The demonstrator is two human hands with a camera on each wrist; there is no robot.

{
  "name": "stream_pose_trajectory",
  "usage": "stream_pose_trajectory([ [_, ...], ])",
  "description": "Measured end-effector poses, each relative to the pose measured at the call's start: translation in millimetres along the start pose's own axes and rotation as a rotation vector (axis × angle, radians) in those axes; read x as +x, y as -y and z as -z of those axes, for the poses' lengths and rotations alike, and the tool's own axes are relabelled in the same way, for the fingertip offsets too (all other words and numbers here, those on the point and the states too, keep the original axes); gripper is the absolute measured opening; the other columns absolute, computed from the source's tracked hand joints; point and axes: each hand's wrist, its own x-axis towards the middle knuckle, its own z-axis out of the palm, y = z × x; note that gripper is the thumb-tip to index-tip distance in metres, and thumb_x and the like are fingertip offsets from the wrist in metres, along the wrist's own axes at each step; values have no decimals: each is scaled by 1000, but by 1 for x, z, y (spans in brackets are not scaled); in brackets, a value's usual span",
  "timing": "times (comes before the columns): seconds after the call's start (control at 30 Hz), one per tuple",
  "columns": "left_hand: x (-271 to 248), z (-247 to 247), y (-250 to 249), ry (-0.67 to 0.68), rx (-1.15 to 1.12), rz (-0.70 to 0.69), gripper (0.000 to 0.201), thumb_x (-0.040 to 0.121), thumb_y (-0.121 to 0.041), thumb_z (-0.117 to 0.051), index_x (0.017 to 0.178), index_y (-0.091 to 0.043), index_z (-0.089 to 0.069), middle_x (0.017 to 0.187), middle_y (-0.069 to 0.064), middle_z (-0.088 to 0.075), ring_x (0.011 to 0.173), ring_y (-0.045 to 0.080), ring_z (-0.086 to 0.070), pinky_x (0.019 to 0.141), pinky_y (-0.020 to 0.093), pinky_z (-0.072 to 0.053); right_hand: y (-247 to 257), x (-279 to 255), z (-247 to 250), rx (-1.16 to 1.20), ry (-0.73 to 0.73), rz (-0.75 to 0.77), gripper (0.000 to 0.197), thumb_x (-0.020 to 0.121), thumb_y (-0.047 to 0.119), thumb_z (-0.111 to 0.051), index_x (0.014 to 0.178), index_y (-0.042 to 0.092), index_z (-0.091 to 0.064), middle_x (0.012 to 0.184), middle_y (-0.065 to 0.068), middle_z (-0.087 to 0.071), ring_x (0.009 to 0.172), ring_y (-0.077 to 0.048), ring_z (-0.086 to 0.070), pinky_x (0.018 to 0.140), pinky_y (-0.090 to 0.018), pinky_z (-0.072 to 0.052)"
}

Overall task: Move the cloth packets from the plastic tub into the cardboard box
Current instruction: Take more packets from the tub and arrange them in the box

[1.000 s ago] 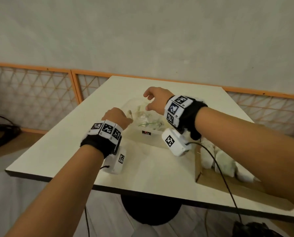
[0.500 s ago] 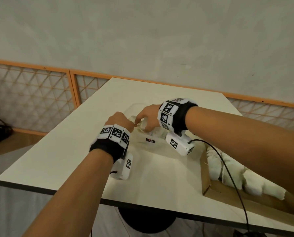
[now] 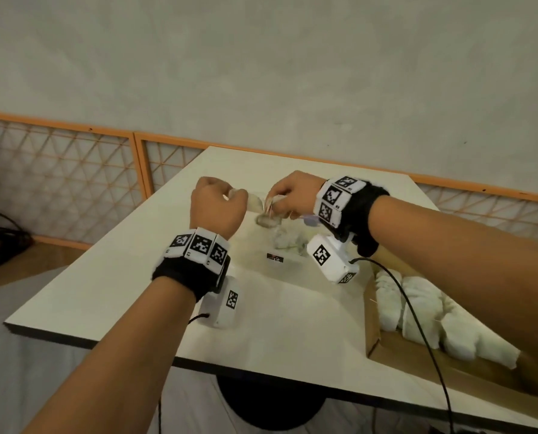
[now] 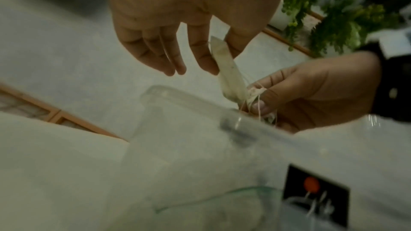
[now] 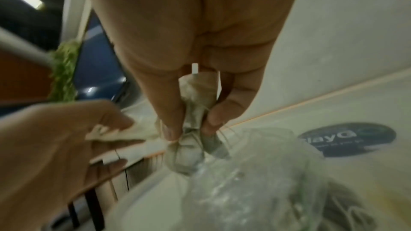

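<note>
Cloth packets lifted between two hands above the clear plastic tub on the table.

Left hand pinches one cloth end between thumb and forefinger; right hand pinches the tied bundle, seemingly two packets tangled by threads. More packets lie in the cardboard box, right.

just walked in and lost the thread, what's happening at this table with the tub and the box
A person is emptying a clear plastic tub of small cloth packets. Above the tub, the left hand pinches one pale cloth packet between thumb and forefinger, while the right hand pinches another, bunched packet with loose strings. More packets lie in the tub. The cardboard box, at the table's right edge, already holds a row of white packets.
</note>
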Motion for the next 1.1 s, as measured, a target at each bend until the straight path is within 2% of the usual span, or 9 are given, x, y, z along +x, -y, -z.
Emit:
stream_pose_trajectory([
  [0.1,4,1,-10,142,-105,140,31,85,-19,-52,58,-9,-40,58,4,-32,59,20,-33,54,29,-23,-3,-4,11,189,-8,-8,11,76,9,-68,82,18,-71,77,-6,-65,67,-15,-60,66,-23,-53],
  [0.27,5,-8,-11,212,-308,307,23,61,-35,-51,62,-13,-47,71,8,-56,76,29,-58,74,37,-48,4,-6,30,400,-54,19,15,77,1,-66,77,16,-69,73,-5,-63,63,-12,-57,59,-21,-49],
  [0.4,2,-15,-7,228,-361,367,18,82,-13,-54,67,-14,-44,88,13,-71,93,29,-69,82,42,-56,8,-7,40,536,-120,70,14,79,-1,-64,78,12,-66,70,-6,-58,57,-9,-53,54,-19,-45],
  [0.57,5,-16,-12,267,-442,413,19,94,-1,-34,79,-12,-35,89,17,-66,73,24,-65,63,31,-54,6,-4,36,675,-139,61,13,81,-1,-64,78,12,-64,68,-4,-57,53,-8,-53,53,-19,-47],
  [0.63,5,-15,-20,317,-565,453,18,97,-1,-30,85,-11,-38,85,17,-64,71,26,-65,66,33,-52,6,-2,30,668,-118,51,12,81,-1,-64,78,11,-64,68,-4,-57,53,-9,-53,56,-19,-50],
  [0.7,3,-14,-28,459,-764,523,15,100,-16,-40,94,-9,-52,82,13,-64,74,26,-64,70,33,-53,7,1,22,647,-110,44,12,80,-1,-65,78,10,-63,68,-5,-57,54,-12,-54,56,-21,-51],
  [0.8,0,-14,-35,688,-922,561,46,94,-59,-35,103,-22,-60,74,-1,-63,70,16,-62,48,18,-48,9,5,11,508,-131,2,20,77,1,-67,91,11,-58,62,0,-61,54,-17,-60,58,-27,-54],
  [1.0,4,-18,-23,432,-784,566,10,99,-18,-45,101,-12,-52,68,6,-56,42,10,-58,34,13,-32,2,-2,-4,149,-243,-37,58,71,28,-78,115,21,-41,103,1,-52,76,-13,-50,63,-26,-39],
  [1.1,2,-18,-15,400,-779,600,12,98,-17,-46,101,-8,-53,63,6,-59,40,10,-55,34,13,-34,-3,-11,-16,183,-91,-44,53,78,36,-71,119,21,-40,102,4,-53,77,-16,-60,64,-27,-47],
])
